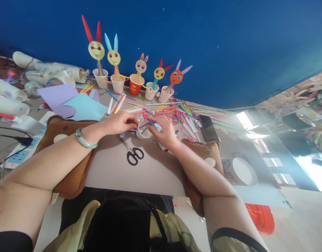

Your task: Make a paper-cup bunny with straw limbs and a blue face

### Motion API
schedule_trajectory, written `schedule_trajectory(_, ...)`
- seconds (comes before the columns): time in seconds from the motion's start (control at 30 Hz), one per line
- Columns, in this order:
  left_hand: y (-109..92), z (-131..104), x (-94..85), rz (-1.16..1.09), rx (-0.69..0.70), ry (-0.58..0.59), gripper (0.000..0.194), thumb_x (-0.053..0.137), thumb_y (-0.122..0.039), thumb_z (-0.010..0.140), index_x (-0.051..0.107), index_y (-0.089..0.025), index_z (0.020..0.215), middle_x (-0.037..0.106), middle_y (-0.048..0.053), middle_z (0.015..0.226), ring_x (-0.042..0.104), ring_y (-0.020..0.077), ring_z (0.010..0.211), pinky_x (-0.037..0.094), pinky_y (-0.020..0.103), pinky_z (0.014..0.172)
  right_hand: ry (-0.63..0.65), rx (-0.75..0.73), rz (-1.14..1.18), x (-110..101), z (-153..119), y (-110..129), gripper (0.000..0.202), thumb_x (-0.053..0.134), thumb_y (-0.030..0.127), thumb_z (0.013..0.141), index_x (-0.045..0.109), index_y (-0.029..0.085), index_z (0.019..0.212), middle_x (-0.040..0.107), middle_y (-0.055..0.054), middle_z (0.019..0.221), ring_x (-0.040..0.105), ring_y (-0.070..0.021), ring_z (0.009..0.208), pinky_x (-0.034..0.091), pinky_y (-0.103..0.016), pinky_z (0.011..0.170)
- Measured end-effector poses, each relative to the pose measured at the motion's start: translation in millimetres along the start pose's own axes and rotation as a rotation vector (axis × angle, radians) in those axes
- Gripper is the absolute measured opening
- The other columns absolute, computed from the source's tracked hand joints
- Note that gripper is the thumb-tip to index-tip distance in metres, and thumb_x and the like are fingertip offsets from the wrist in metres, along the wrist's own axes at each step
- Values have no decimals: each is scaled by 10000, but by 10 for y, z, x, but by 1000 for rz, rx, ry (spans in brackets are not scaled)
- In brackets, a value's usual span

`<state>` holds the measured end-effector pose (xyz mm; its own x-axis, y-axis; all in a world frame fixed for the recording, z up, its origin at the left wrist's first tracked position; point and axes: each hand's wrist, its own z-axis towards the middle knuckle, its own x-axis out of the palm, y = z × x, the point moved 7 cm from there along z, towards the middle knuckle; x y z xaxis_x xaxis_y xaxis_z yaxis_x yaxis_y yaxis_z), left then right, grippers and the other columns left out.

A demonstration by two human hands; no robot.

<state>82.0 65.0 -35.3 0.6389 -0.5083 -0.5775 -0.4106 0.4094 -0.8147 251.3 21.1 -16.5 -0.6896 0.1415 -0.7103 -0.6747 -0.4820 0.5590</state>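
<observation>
A small white paper cup [143, 134] stands on the table between my hands, with thin purple and blue stems at its mouth. My right hand [164, 132] pinches a purple pipe cleaner [148, 124] over the cup's rim. On the cup's other side, my left hand [121, 123] has its fingers curled together close to the rim. A dark purple piece shows beneath those fingertips, but what they grip is hidden. Black-handled scissors [134, 155] lie just in front of the cup, blades pointing away from me.
Several rabbit-faced figures in cups, one a red cup [136, 85], line the blue wall. Loose colored sticks [187, 108] and markers [120, 103] lie behind my hands. Colored paper [84, 106] and a power strip [17, 154] are left; a phone [208, 127] is right. Brown cushions [67, 175] lie under my forearms.
</observation>
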Motion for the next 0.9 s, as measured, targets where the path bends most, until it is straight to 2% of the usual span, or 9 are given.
schedule_trajectory(0.17, 24, 11, 4, -47, -18, -5, 273, 605, -361, 815, 743, -147, 912, 738, 63, 854, 634, 192, 774, 467, 291, 702, -3, -11, -6, 13, -8, 0, 334, 644, 409, 906, 740, 236, 1175, 750, -63, 949, 629, -262, 956, 423, -458, 980)
schedule_trajectory(0.3, 68, 18, -10, -47, -85, -37, 271, 562, -331, 815, 725, -145, 926, 668, 25, 745, 547, 145, 646, 396, 251, 596, -31, -27, -18, -28, -2, 28, 414, 665, 471, 885, 699, 233, 1222, 749, -67, 1002, 646, -271, 989, 423, -456, 991)
schedule_trajectory(0.4, 72, 18, -29, -36, -100, -65, 285, 529, -294, 802, 731, -142, 933, 592, -5, 651, 466, 120, 571, 327, 230, 532, -37, -46, -37, -86, 3, 79, 576, 712, 550, 829, 638, 228, 1301, 733, -89, 1109, 652, -295, 1042, 424, -468, 1000)
schedule_trajectory(0.5, 96, 6, -53, 5, -156, -98, 326, 524, -292, 798, 751, -146, 983, 543, -19, 583, 418, 119, 521, 283, 234, 495, 2, -52, -85, -97, 0, 114, 843, 791, 627, 715, 536, 234, 1415, 698, -118, 1224, 634, -344, 1122, 392, -516, 1046)
schedule_trajectory(0.6, 99, -1, -65, 55, -172, -120, 340, 527, -293, 798, 774, -162, 990, 603, -6, 604, 469, 136, 538, 316, 244, 515, 60, -27, -123, -43, -5, 80, 986, 820, 635, 676, 432, 249, 1497, 678, -136, 1281, 616, -376, 1181, 359, -557, 1073)
schedule_trajectory(0.7, 62, 11, -61, 60, -87, -117, 332, 525, -274, 797, 794, -177, 967, 726, 21, 765, 585, 166, 669, 403, 246, 607, 90, 2, -115, 9, -3, 12, 963, 812, 573, 721, 385, 248, 1521, 716, -129, 1215, 629, -365, 1171, 347, -566, 1082)
schedule_trajectory(0.8, 59, 23, -55, 31, -15, -79, 334, 534, -244, 790, 803, -191, 980, 780, 29, 944, 651, 192, 827, 459, 252, 719, 106, 6, -74, 16, 7, -21, 922, 805, 495, 749, 370, 254, 1524, 736, -109, 1181, 646, -341, 1158, 331, -567, 1102)
schedule_trajectory(0.9, 72, 22, -37, 15, 1, -1, 329, 541, -232, 778, 808, -199, 967, 776, 16, 891, 646, 182, 793, 463, 247, 710, 128, 13, -18, -16, 25, -30, 899, 813, 412, 736, 383, 252, 1510, 742, -99, 1185, 656, -329, 1164, 322, -572, 1118)
